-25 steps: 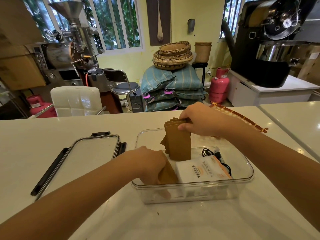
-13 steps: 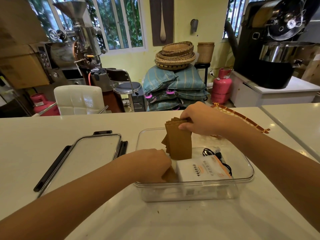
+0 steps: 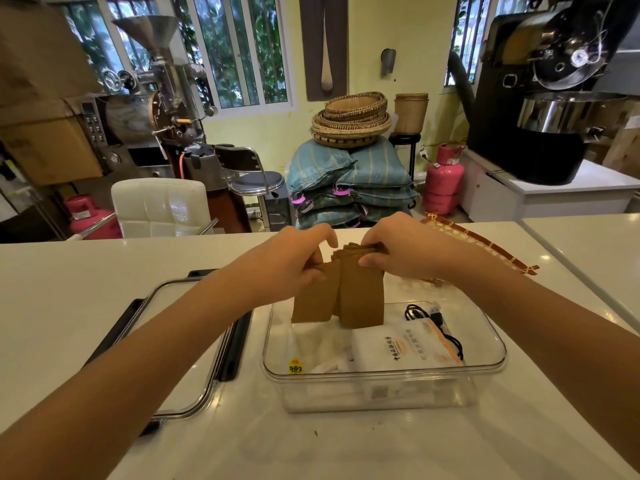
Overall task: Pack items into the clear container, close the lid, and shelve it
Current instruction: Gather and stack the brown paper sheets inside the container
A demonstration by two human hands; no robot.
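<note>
The clear container (image 3: 381, 377) stands open on the white counter. Inside lie a white wipes pack (image 3: 398, 348), a black cable (image 3: 433, 320) and a small glue tube with a yellow 502 label (image 3: 295, 368). Above its far left part I hold a stack of brown paper bags (image 3: 360, 299) upright. My right hand (image 3: 405, 251) pinches the top of the stack. My left hand (image 3: 294, 261) grips one brown bag (image 3: 317, 299) at the stack's left side. The container's lid (image 3: 183, 344) lies flat on the counter, left of the container.
A brown strap with orange stitching (image 3: 485, 244) lies on the counter behind my right arm. A seam runs along the counter at the right (image 3: 571, 282). Beyond the counter stand a white chair (image 3: 159, 206), a stool, sacks, baskets and roasting machines.
My left hand rose out of the container's near left corner with a brown bag and joined the stack held by my right hand. The glue tube shows where that hand was.
</note>
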